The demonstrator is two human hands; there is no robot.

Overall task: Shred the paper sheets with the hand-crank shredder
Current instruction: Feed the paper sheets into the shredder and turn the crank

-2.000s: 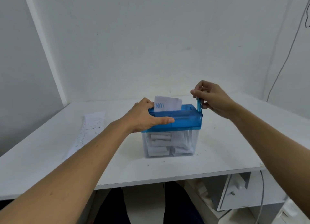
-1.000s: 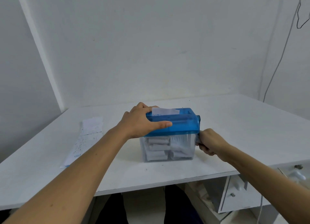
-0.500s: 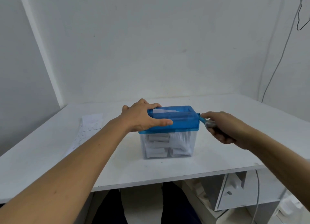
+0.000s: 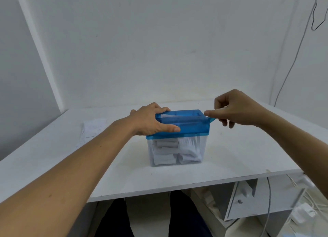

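The hand-crank shredder [image 4: 188, 126] has a blue lid on a clear bin [image 4: 175, 151] packed with white shreds, and it stands at the middle of the white table [image 4: 239, 157]. My left hand [image 4: 150, 119] grips the lid's left end, thumb along the front. Only a low white sliver of the paper sheet [image 4: 166, 115] still shows in the slot. My right hand [image 4: 236, 111] holds the blue crank [image 4: 212, 119] at the lid's right end, fingers curled round its handle. More paper sheets [image 4: 92, 130] lie flat to the left.
White walls close in behind and to the left. A grey cable [image 4: 291, 64] hangs down the right wall. Under the table's right side stands a small drawer unit [image 4: 248, 197] with cables and a white adapter [image 4: 301, 212]. My dark trouser legs [image 4: 150, 217] show below the table's front edge.
My right hand has swung the crank round from low beside the bin up to lid height. The sheet has sunk further into the slot. My left hand stays on the lid.
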